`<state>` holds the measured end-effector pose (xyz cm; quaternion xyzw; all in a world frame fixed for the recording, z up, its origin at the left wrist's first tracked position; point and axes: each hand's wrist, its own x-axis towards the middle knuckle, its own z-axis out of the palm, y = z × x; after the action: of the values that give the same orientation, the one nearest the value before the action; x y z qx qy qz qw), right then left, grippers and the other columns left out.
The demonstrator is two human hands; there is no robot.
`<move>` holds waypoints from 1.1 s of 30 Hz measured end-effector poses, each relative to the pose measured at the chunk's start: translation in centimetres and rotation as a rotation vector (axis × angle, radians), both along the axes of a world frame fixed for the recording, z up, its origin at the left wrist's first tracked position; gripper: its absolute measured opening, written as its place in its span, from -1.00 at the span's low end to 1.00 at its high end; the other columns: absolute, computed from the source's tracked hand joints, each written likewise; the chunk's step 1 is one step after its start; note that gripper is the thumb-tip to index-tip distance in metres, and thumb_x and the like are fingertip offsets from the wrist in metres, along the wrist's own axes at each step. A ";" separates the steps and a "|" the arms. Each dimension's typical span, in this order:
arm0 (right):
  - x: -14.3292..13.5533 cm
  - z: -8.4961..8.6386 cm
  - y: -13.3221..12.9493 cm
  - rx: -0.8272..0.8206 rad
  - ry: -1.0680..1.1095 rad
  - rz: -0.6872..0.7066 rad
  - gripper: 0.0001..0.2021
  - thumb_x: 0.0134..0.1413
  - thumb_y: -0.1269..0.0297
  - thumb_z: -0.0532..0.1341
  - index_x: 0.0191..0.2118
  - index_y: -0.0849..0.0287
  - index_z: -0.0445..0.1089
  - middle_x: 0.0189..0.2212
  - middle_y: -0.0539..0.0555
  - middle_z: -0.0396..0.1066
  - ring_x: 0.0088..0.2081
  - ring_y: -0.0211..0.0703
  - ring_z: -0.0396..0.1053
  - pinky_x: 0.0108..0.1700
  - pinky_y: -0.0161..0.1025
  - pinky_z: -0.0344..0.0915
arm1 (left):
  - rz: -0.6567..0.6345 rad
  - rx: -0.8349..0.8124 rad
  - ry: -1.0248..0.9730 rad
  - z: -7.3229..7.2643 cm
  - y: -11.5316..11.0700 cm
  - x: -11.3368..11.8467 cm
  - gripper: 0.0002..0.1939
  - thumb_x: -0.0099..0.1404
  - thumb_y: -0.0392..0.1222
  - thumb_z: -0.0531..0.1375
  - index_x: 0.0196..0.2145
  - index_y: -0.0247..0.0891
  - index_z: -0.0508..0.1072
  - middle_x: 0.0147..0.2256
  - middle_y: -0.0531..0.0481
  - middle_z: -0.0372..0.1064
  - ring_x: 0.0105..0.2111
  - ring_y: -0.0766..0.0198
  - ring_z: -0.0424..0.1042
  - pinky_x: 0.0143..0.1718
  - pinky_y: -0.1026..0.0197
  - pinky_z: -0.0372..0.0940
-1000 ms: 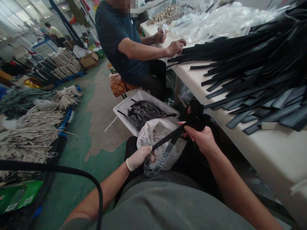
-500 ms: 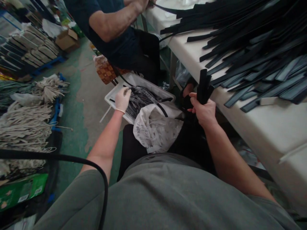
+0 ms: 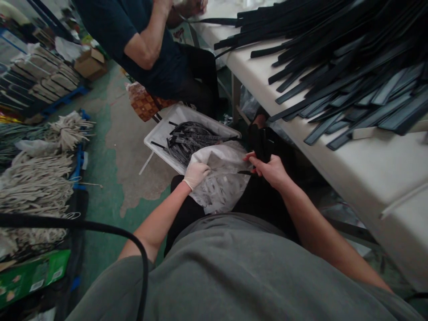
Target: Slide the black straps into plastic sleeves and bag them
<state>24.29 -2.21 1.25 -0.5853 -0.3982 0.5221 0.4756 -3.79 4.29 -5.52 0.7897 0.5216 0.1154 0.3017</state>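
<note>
Straps point(image 3: 192, 139), apparently, in white bin point(image 3: 162, 129)

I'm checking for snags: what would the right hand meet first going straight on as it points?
Likely the white bag, left of the right hand in the picture, though depth is unclear.

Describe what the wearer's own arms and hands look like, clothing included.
The left hand wears a thin, whitish, close-fitting, short-cuffed glove; the right hand shows no glove. Both forearms are bare below the short, plain grey-green fabric sleeves. No watch or bracelet shows. A thick, smooth black cord curves in front of the left sleeve.
</note>
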 end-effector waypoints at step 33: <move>-2.2 -1.6 0.2 -0.076 0.068 0.425 -0.63 -0.11 0.22 0.38 -0.11 0.19 0.54 -0.14 0.07 0.55 -0.53 -0.37 0.33 -0.49 -0.36 0.36 | -0.432 -0.075 0.293 5.7 -2.6 0.5 -0.76 0.28 -0.07 0.15 -0.22 -0.06 0.61 -0.28 0.05 0.56 -0.24 0.19 0.48 -0.18 0.24 0.26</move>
<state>22.11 -2.01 -0.37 -0.4876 -0.4767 0.6447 0.3455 -3.30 1.73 0.15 0.8794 0.3827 -0.0865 0.2697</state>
